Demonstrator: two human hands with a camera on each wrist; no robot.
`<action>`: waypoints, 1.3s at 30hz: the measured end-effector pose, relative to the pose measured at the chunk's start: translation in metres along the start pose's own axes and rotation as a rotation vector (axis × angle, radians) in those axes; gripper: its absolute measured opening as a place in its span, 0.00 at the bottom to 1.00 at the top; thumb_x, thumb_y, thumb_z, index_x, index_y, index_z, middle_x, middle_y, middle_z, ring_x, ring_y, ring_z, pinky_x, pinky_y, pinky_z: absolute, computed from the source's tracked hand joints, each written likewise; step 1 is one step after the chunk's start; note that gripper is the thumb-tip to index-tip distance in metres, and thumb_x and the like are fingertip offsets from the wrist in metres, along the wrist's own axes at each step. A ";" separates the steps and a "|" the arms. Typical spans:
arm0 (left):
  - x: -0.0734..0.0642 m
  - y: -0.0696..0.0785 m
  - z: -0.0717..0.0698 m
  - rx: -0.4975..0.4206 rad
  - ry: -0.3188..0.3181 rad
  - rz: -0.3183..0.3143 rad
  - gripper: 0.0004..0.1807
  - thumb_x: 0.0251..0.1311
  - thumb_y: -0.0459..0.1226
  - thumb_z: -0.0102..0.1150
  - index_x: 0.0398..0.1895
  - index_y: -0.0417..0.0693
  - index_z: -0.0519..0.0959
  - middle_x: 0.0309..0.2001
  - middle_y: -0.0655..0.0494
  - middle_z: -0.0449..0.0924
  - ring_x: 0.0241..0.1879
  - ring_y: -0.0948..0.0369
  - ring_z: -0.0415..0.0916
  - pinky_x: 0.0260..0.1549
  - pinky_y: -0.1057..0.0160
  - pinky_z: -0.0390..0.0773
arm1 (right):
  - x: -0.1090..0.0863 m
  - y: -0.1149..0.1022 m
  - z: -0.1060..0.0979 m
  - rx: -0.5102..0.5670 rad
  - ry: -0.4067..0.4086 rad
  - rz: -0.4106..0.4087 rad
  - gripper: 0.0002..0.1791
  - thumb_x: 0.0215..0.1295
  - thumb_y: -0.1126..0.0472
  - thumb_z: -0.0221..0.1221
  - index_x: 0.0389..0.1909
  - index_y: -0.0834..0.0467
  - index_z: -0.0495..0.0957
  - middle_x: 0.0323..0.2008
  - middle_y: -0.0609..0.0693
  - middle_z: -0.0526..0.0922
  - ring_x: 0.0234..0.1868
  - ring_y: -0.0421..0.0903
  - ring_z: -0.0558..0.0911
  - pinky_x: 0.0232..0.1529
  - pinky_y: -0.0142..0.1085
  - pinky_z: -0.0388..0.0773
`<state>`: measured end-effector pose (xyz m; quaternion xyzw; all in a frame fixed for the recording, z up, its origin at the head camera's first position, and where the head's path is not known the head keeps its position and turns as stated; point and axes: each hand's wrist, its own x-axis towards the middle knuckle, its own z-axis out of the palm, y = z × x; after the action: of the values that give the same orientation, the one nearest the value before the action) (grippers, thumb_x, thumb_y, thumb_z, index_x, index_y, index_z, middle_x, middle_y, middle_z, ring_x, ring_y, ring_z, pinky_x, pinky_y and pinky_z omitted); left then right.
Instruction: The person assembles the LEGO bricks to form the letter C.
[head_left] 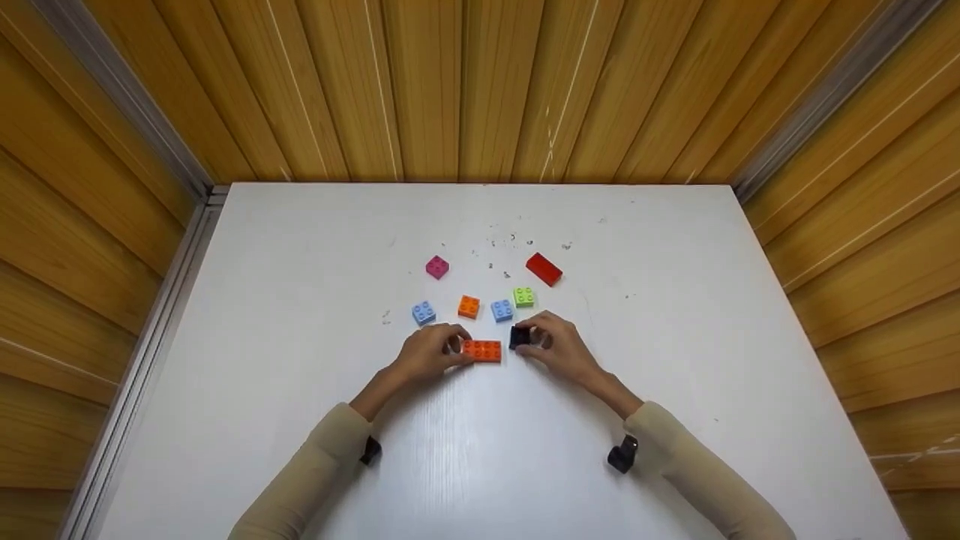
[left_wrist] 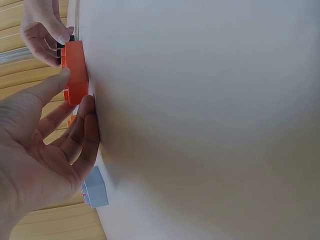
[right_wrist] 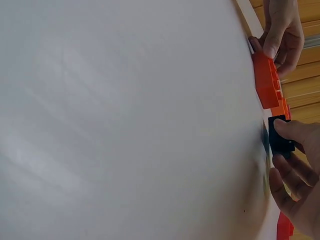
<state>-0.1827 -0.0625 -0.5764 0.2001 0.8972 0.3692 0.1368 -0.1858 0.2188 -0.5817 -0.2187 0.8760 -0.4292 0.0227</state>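
My left hand [head_left: 433,351] grips the left end of a long orange-red toy building brick [head_left: 484,351], its studs facing up, thumb on the near side and fingers on the far side. Just right of it, my right hand [head_left: 559,345] pinches a small black brick [head_left: 519,337] between thumb and fingers. A narrow gap separates the two bricks in the head view. In the right wrist view the black brick [right_wrist: 280,136] stands upright by the thumb, with the orange-red brick [right_wrist: 265,80] beyond it.
Behind the hands lie two light blue bricks, one left [head_left: 424,312] and one right [head_left: 502,310], an orange brick [head_left: 469,306] and a lime green brick [head_left: 523,297]. Farther back are a magenta brick [head_left: 437,267] and a red brick [head_left: 544,269]. Wooden panels [head_left: 495,90] border the white table [head_left: 300,247].
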 end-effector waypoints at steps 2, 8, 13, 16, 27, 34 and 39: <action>0.000 0.000 0.000 -0.007 -0.007 0.001 0.15 0.63 0.43 0.70 0.50 0.47 0.84 0.35 0.55 0.82 0.33 0.62 0.73 0.35 0.65 0.72 | -0.001 -0.002 0.001 0.021 0.004 -0.006 0.21 0.58 0.65 0.73 0.53 0.59 0.84 0.46 0.55 0.85 0.41 0.50 0.81 0.42 0.37 0.82; 0.000 -0.002 0.001 -0.016 -0.012 0.010 0.16 0.63 0.43 0.70 0.51 0.47 0.83 0.34 0.55 0.82 0.31 0.64 0.71 0.33 0.66 0.70 | -0.002 -0.008 0.004 0.040 0.006 -0.056 0.21 0.57 0.65 0.73 0.53 0.60 0.84 0.47 0.56 0.86 0.41 0.51 0.83 0.42 0.40 0.84; -0.002 -0.002 0.000 -0.020 -0.015 0.007 0.15 0.64 0.42 0.69 0.51 0.47 0.83 0.34 0.55 0.82 0.31 0.63 0.71 0.33 0.66 0.69 | 0.000 -0.014 0.009 0.076 -0.025 -0.097 0.21 0.59 0.65 0.73 0.53 0.60 0.83 0.48 0.57 0.86 0.44 0.53 0.84 0.45 0.45 0.86; -0.002 0.000 -0.002 -0.013 -0.035 0.007 0.16 0.65 0.42 0.68 0.52 0.47 0.82 0.35 0.54 0.82 0.32 0.63 0.71 0.34 0.65 0.70 | 0.000 -0.015 0.011 0.092 -0.045 -0.096 0.21 0.59 0.64 0.73 0.53 0.60 0.84 0.48 0.57 0.86 0.47 0.53 0.84 0.48 0.47 0.85; -0.003 0.000 -0.002 0.001 -0.061 0.054 0.17 0.64 0.39 0.68 0.55 0.45 0.82 0.39 0.50 0.83 0.36 0.61 0.73 0.37 0.63 0.74 | -0.002 -0.015 0.013 0.152 -0.066 -0.108 0.21 0.57 0.67 0.73 0.53 0.63 0.83 0.47 0.61 0.85 0.46 0.60 0.84 0.47 0.55 0.84; -0.003 0.002 -0.001 0.033 -0.031 0.046 0.17 0.64 0.40 0.69 0.54 0.45 0.83 0.39 0.52 0.84 0.37 0.60 0.74 0.38 0.62 0.74 | -0.001 -0.014 0.013 0.119 -0.084 -0.093 0.23 0.58 0.64 0.73 0.55 0.64 0.82 0.48 0.59 0.85 0.47 0.56 0.84 0.48 0.50 0.85; -0.002 0.003 0.000 0.053 -0.013 0.034 0.17 0.63 0.40 0.70 0.53 0.44 0.84 0.38 0.52 0.84 0.37 0.60 0.74 0.40 0.61 0.74 | 0.001 -0.014 0.012 0.124 -0.097 -0.079 0.23 0.59 0.63 0.73 0.56 0.63 0.83 0.48 0.60 0.84 0.47 0.57 0.85 0.48 0.49 0.85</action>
<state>-0.1802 -0.0614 -0.5735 0.2214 0.9022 0.3461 0.1310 -0.1783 0.2017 -0.5783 -0.2720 0.8363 -0.4720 0.0616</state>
